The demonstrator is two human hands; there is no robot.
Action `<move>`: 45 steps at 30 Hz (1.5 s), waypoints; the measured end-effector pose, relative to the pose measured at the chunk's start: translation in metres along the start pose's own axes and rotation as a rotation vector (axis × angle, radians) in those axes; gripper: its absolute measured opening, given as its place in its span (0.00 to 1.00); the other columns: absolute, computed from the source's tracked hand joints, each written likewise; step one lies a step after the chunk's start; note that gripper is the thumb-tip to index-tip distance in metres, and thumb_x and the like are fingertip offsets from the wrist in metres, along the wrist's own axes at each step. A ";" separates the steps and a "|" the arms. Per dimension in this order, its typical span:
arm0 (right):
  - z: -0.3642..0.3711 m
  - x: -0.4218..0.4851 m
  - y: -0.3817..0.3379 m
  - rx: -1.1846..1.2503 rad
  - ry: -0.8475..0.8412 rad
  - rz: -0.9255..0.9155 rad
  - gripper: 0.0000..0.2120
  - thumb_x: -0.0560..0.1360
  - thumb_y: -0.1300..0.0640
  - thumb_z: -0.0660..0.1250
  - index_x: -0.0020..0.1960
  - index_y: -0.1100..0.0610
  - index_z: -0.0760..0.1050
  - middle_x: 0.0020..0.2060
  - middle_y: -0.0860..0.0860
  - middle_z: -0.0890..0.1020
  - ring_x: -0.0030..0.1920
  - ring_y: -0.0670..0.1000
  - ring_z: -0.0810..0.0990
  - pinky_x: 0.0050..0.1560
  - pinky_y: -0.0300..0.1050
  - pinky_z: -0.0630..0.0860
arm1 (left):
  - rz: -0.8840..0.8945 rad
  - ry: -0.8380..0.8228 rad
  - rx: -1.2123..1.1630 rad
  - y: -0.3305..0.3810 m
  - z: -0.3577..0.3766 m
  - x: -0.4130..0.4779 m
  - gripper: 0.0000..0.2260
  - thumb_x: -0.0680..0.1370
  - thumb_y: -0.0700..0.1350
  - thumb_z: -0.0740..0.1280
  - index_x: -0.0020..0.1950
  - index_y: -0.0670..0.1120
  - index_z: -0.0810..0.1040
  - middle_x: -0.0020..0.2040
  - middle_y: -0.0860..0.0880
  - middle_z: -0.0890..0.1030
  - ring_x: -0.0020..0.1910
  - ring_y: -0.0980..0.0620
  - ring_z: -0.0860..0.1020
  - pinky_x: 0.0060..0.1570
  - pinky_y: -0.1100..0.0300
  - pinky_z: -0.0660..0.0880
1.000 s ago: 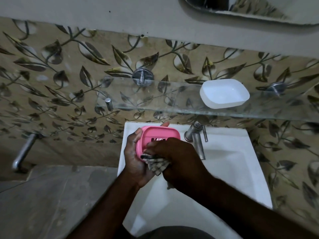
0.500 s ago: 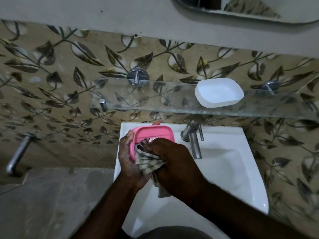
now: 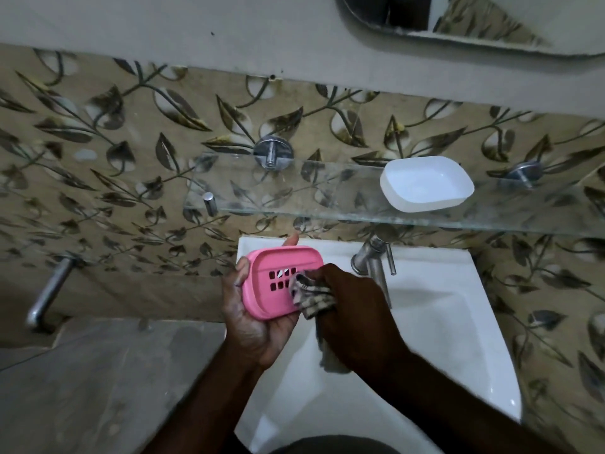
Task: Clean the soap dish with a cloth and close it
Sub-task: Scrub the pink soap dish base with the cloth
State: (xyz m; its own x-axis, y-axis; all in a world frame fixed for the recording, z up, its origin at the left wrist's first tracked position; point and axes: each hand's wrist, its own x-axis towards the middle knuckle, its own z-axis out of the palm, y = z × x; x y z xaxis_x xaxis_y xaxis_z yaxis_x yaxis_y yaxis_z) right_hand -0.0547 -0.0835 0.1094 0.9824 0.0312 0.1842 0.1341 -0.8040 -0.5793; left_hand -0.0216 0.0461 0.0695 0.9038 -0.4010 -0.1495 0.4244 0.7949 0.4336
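Over the sink's back left corner, the left hand cradles the pink soap dish, its slotted face tilted up, with fingers curled round its far edge. Over the sink's middle, the right hand grips a checked cloth and presses it on the dish's right end. The tap stands at the sink's back rim. Above the sink, a glass shelf carries a white tray.

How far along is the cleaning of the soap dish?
Done: the white half lies apart on the shelf. In hand: the left hand holds the pink half, the right hand presses the cloth on it. Left: joining the halves to close it.
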 end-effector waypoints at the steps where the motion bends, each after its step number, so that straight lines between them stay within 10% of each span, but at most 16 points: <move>1: 0.000 -0.004 0.000 0.132 -0.039 0.061 0.09 0.69 0.63 0.65 0.44 0.50 0.78 0.36 0.45 0.83 0.38 0.45 0.82 0.38 0.42 0.76 | 0.001 0.015 -0.014 -0.002 -0.002 -0.002 0.43 0.63 0.60 0.73 0.72 0.40 0.69 0.66 0.34 0.72 0.63 0.38 0.72 0.65 0.43 0.68; 6: -0.015 0.005 -0.004 1.066 -0.141 0.410 0.10 0.75 0.71 0.64 0.52 0.61 0.80 0.46 0.56 0.86 0.48 0.54 0.84 0.47 0.44 0.81 | -0.030 -0.022 -0.068 -0.003 0.004 -0.003 0.38 0.70 0.61 0.66 0.74 0.40 0.66 0.65 0.35 0.75 0.62 0.39 0.76 0.62 0.45 0.73; 13: -0.063 0.010 0.033 1.343 0.244 0.587 0.14 0.75 0.66 0.63 0.60 0.69 0.74 0.56 0.68 0.80 0.56 0.65 0.81 0.61 0.57 0.75 | -0.141 -0.139 -0.128 0.001 -0.007 0.003 0.43 0.71 0.66 0.61 0.77 0.43 0.55 0.76 0.29 0.46 0.72 0.26 0.52 0.69 0.31 0.54; 17: -0.059 -0.005 0.031 1.090 0.194 0.585 0.10 0.74 0.67 0.66 0.55 0.63 0.79 0.50 0.62 0.84 0.52 0.61 0.83 0.57 0.55 0.78 | -0.126 -0.157 -0.196 0.002 -0.008 0.003 0.45 0.70 0.64 0.65 0.78 0.41 0.53 0.77 0.31 0.45 0.74 0.26 0.46 0.70 0.32 0.53; 23: -0.033 -0.013 0.010 0.360 0.039 0.104 0.03 0.74 0.57 0.68 0.43 0.50 0.77 0.32 0.48 0.82 0.31 0.44 0.80 0.35 0.38 0.75 | -0.031 -0.053 -0.067 -0.002 0.002 -0.004 0.44 0.63 0.61 0.74 0.72 0.39 0.68 0.70 0.32 0.68 0.69 0.32 0.66 0.66 0.35 0.64; 29: -0.016 -0.004 0.001 -0.263 -0.013 -0.144 0.11 0.66 0.61 0.66 0.48 0.52 0.75 0.34 0.49 0.81 0.35 0.56 0.81 0.30 0.47 0.76 | 0.102 0.009 -0.028 -0.008 0.011 -0.010 0.37 0.60 0.56 0.77 0.64 0.38 0.76 0.60 0.36 0.78 0.60 0.39 0.76 0.63 0.44 0.71; 39: -0.032 -0.009 0.001 0.643 -0.237 0.162 0.09 0.75 0.65 0.68 0.45 0.52 0.75 0.34 0.42 0.82 0.36 0.41 0.79 0.37 0.37 0.74 | 0.069 0.045 0.022 -0.017 0.016 -0.019 0.39 0.64 0.59 0.73 0.68 0.38 0.73 0.64 0.37 0.76 0.62 0.39 0.76 0.62 0.44 0.71; 42: -0.053 -0.005 0.012 1.060 -0.050 0.338 0.11 0.74 0.72 0.64 0.49 0.58 0.78 0.39 0.49 0.85 0.40 0.48 0.83 0.39 0.42 0.79 | 0.054 -0.026 -0.002 -0.015 0.025 -0.017 0.33 0.66 0.60 0.70 0.64 0.42 0.77 0.64 0.36 0.76 0.62 0.35 0.75 0.61 0.35 0.69; 45: -0.071 -0.006 0.042 1.412 0.162 0.589 0.18 0.68 0.65 0.68 0.57 0.67 0.77 0.50 0.62 0.84 0.49 0.61 0.82 0.52 0.54 0.78 | -0.028 -0.154 -0.013 -0.009 0.029 -0.020 0.43 0.69 0.60 0.65 0.76 0.38 0.56 0.76 0.30 0.52 0.73 0.24 0.53 0.70 0.28 0.49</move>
State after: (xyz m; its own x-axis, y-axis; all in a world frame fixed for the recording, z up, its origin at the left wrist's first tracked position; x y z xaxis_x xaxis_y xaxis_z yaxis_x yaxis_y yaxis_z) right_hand -0.0646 -0.1602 0.1403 0.9269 -0.2167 -0.3064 -0.1542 0.5245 -0.8374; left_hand -0.0455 0.0337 0.0942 0.8729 -0.4873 -0.0225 0.4507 0.7880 0.4194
